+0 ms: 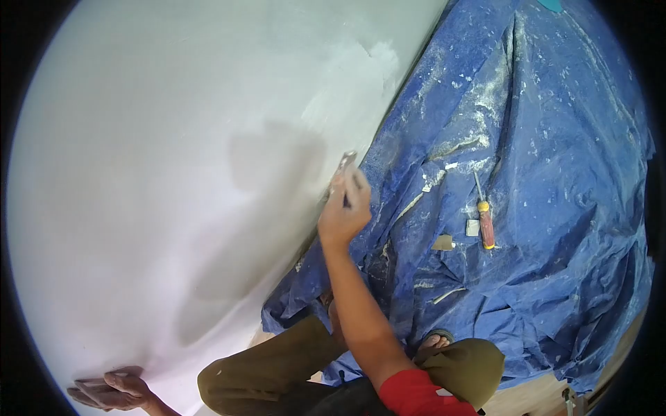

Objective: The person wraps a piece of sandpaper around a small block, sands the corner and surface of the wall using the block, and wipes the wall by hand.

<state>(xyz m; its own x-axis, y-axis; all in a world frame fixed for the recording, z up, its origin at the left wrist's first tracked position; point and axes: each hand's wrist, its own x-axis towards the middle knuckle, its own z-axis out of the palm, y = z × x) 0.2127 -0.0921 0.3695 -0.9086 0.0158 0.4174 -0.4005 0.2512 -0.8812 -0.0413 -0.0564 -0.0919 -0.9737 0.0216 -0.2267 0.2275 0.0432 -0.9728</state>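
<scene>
My right hand (345, 216) is closed around a small grey-white folded piece (347, 159) that looks like sandpaper. It is close to the lower edge of the pale wall (139, 180); whether the piece touches the surface I cannot tell. Above it on the wall lies a whiter, powdery patch (381, 59). At the lower left, my left hand (114, 392) is at the wall with its fingers stretched out and no object visible in it. The shadow of my head and arm falls across the wall.
A crumpled blue tarp (555, 229), dusted with white powder, covers the floor along the wall. On it lie a screwdriver (486, 225) with a red and yellow handle, a small white square piece (472, 228) and a brownish scrap (442, 243). My knees and a sandalled foot (436, 340) are below.
</scene>
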